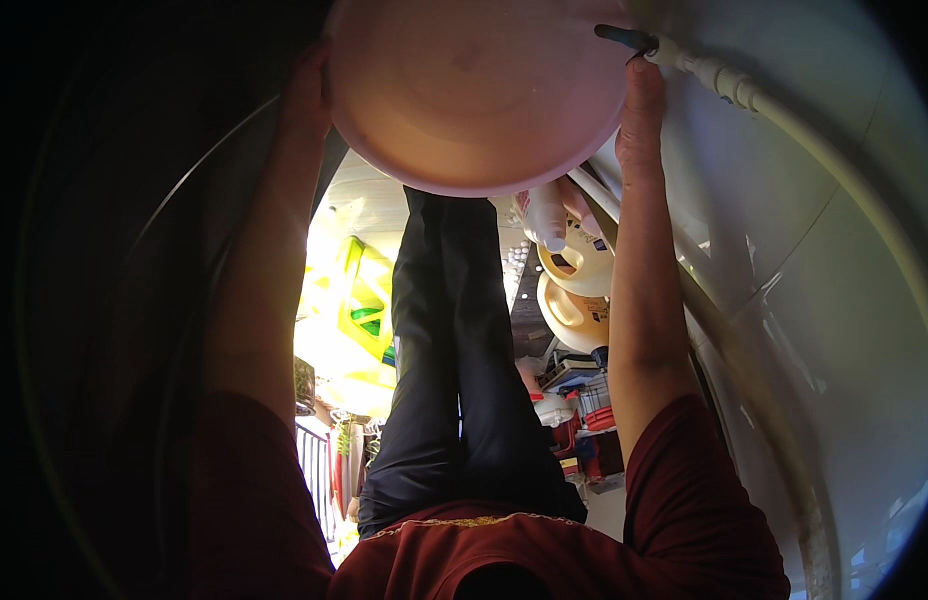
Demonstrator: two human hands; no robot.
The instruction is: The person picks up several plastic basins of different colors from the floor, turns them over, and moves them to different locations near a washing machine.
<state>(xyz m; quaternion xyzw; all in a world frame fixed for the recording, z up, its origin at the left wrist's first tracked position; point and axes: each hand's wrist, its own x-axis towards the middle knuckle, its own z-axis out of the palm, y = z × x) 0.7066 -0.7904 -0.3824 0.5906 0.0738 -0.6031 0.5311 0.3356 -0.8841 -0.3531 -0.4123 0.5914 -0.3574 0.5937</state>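
Note:
A round, pale pink basin [464, 110] fills the top middle of the head view, its inner face towards me. My left hand [308, 95] grips its left rim, with most of the fingers in shadow or behind it. On the other side, my right hand [641, 115] is closed round the right rim, thumb up near the edge. Just beyond that thumb is a valve with a dark lever [624, 40], joined to a white pipe [749, 95]. Whether my right hand touches the valve, I cannot tell.
Cream jugs [576, 312] and a pale bottle [546, 222] stand below the basin, right of my legs [449, 330]. A bright yellow-green plastic item [352, 310] is left of them. Red and white household items [582, 415] sit farther down. A pale tiled wall [844, 290] runs along the right.

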